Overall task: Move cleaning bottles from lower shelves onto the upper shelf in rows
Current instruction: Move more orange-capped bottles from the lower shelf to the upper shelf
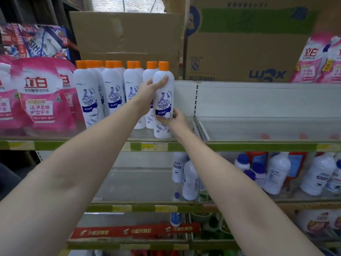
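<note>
A white Mr Muscle bottle with an orange cap (163, 100) stands upright at the front of the upper shelf (258, 145), at the right end of the rows. My left hand (150, 93) grips its upper body, thumb across the front. My right hand (172, 119) holds its lower part from the right. Several matching orange-capped bottles (112, 89) stand in rows to the left. On the lower shelf (144, 206) sit white bottles (190, 179), some with blue caps (276, 174).
Pink detergent pouches (36, 97) fill the upper shelf's left; more pink pouches (321, 61) sit at the far right. Cardboard boxes (245, 43) stand behind. A wire divider (200, 126) splits the upper shelf, with bare shelf to its right. Red labels (132, 230) line the bottom shelf.
</note>
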The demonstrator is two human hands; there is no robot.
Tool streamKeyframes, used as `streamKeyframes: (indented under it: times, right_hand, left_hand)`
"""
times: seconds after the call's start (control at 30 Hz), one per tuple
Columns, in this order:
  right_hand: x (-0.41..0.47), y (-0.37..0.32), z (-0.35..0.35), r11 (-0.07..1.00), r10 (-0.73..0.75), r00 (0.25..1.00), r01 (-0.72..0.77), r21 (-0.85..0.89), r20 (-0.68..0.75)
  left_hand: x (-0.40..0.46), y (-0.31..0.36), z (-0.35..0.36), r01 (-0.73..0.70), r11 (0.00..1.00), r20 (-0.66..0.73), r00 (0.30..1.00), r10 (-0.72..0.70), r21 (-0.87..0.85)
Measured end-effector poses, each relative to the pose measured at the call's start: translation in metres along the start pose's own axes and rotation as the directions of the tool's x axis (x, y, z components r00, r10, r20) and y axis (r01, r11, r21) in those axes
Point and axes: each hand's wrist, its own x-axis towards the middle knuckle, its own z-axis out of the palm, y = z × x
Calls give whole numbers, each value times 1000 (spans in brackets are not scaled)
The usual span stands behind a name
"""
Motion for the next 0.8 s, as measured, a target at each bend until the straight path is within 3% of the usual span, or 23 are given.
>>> streamKeyframes:
  times: [0.13,0.3,0.43,0.57,0.67,0.8]
  right_hand:
    - [-3,1,45,1000,0,999,-1,-28,-32]
    - [-5,-1,83,998,-22,998,18,-66,-61]
    - [-7,0,112,994,-16,998,8,-113,-67]
    - [-10,-4,135,981,-28,996,12,-192,-79]
    - [-8,-8,151,934,-44,994,6,-356,-98]
    - [-2,-8,170,778,-52,987,-54,-625,-150]
  left_hand:
    - [7,-1,-41,6,998,-8,1000,-6,67]
    - [8,12,-84,-113,959,0,993,117,258]
    - [3,23,-112,-191,832,-16,972,233,520]
    - [3,33,-135,-244,701,39,955,295,670]
    - [4,36,-149,-224,604,24,947,321,765]
    - [7,39,-157,-210,466,32,932,361,860]
